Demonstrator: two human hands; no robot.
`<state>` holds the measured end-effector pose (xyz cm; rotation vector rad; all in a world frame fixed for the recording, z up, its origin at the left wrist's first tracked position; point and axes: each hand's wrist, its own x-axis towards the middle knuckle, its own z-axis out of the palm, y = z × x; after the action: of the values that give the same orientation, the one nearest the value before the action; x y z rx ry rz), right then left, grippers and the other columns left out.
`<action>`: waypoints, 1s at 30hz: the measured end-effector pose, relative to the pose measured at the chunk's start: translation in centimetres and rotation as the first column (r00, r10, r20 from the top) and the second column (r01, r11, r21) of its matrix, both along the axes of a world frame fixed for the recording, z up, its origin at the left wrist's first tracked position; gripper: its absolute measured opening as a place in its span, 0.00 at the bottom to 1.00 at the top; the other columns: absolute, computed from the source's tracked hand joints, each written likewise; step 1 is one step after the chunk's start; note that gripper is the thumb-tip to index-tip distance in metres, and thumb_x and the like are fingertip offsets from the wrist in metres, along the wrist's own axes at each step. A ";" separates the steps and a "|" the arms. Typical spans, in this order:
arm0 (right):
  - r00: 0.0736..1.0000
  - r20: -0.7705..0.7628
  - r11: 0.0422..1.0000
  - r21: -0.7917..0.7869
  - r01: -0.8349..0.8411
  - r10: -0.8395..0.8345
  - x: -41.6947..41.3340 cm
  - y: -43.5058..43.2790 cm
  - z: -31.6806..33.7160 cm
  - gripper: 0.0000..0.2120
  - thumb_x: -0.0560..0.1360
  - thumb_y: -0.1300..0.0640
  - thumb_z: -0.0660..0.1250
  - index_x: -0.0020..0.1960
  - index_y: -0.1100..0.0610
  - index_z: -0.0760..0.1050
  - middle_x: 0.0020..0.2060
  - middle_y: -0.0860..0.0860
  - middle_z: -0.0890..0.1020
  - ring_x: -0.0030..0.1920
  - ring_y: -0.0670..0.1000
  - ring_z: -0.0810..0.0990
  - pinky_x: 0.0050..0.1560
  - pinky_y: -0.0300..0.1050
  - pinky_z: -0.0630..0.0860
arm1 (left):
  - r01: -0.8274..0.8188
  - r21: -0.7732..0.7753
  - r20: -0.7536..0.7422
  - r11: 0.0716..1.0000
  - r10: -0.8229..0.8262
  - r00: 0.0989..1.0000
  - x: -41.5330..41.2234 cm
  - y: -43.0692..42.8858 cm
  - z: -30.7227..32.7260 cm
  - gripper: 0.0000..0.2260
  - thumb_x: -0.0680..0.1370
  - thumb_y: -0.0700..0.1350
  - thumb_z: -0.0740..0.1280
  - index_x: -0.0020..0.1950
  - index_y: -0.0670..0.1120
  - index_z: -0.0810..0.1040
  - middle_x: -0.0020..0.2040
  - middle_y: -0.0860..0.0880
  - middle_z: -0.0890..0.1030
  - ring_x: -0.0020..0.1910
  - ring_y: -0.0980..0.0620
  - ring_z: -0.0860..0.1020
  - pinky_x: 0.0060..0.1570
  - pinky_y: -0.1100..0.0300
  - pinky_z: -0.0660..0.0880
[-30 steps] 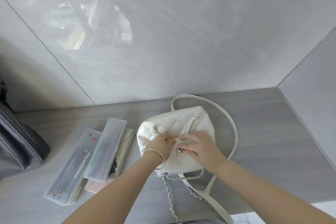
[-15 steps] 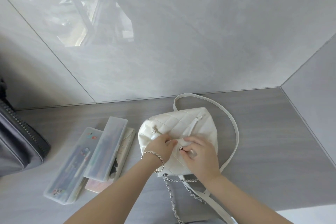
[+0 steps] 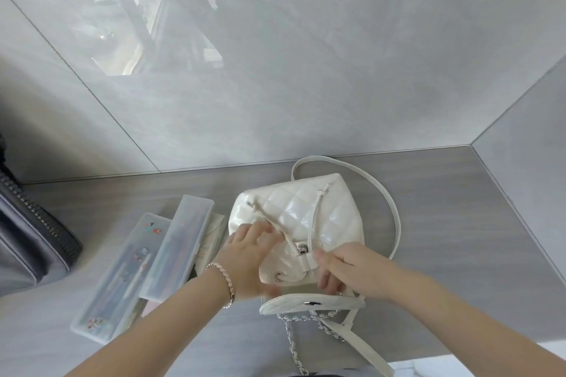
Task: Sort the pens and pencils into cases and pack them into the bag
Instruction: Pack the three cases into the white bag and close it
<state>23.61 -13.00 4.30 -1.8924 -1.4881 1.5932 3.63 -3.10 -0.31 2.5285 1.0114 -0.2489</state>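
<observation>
A white quilted bag (image 3: 303, 211) lies on the grey counter, its flap (image 3: 309, 304) folded open toward me with the metal clasp showing. My left hand (image 3: 249, 249) grips the left side of the bag's drawstring mouth. On the right side of that mouth my right hand (image 3: 343, 266) pinches the rim. Two translucent pencil cases lie left of the bag: a long one with stickers (image 3: 122, 272) and a narrower one (image 3: 177, 248) resting partly on it. Pens show faintly inside both.
A notebook (image 3: 213, 232) lies under the cases. A dark grey zipped bag (image 3: 27, 242) sits at the far left. The white strap (image 3: 389, 208) loops behind the bag, and a chain strap (image 3: 294, 337) trails over the counter's front edge. Tiled walls close the back and right.
The bag's flap was shut under both hands; now it is folded open toward me. Both hands have moved apart onto the bag's mouth.
</observation>
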 end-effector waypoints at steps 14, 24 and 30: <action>0.768 0.564 0.878 0.478 -0.004 -0.304 -3.5 2.1 -0.2 0.20 0.71 0.35 0.61 0.42 0.51 0.60 0.37 0.47 0.75 0.42 0.53 0.79 0.33 0.43 0.60 | 0.044 0.445 0.308 0.895 -0.199 0.930 0.7 -0.9 3.3 0.08 0.61 0.42 0.59 0.24 0.45 0.75 0.24 0.51 0.77 0.22 0.51 0.76 0.18 0.66 0.69; 0.786 0.041 0.611 0.655 0.445 -0.617 -2.5 6.1 4.6 0.10 0.74 0.51 0.63 0.44 0.50 0.61 0.28 0.44 0.71 0.29 0.47 0.71 0.35 0.45 0.69 | 0.122 0.421 0.254 0.899 -0.246 0.935 1.4 1.6 6.0 0.12 0.50 0.38 0.78 0.29 0.48 0.81 0.28 0.52 0.78 0.26 0.51 0.77 0.21 0.69 0.68; 0.808 0.011 0.503 0.787 0.356 -0.589 -0.5 9.6 9.5 0.14 0.73 0.53 0.66 0.55 0.54 0.65 0.33 0.39 0.73 0.36 0.50 0.75 0.35 0.41 0.67 | 0.189 0.419 0.240 0.888 -0.309 0.920 1.4 2.9 6.9 0.11 0.52 0.39 0.79 0.28 0.47 0.80 0.27 0.52 0.78 0.26 0.51 0.77 0.21 0.67 0.71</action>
<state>23.07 -3.39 13.79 -1.7784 -1.2387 0.3198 5.00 -0.17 6.62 2.9377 0.6585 0.2947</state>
